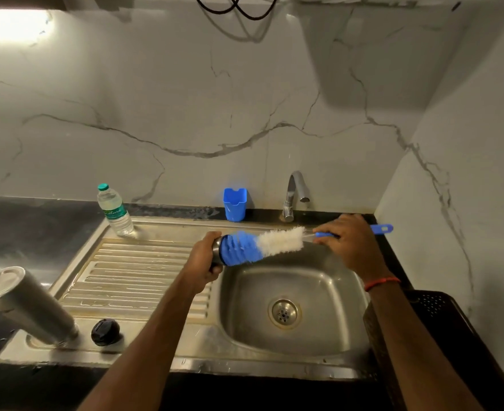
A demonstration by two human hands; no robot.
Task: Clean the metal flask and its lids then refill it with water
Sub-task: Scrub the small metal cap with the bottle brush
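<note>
The metal flask (25, 307) stands mouth down on the front left of the drainboard (132, 271). Its black inner lid (105, 332) lies just to the right of it. Above the basin's left edge, my left hand (203, 262) grips a small metal cap lid (216, 247), mostly hidden by my fingers. A bottle brush (262, 244) with blue and white bristles has its blue end pressed into that lid. My right hand (351, 244) holds the brush by its blue handle.
The steel sink basin (333, 292) lies below my hands, with the tap (293, 191) behind it. A plastic water bottle (114, 210) and a blue plastic holder (234, 204) stand at the back. A black crate (452, 318) sits at the right.
</note>
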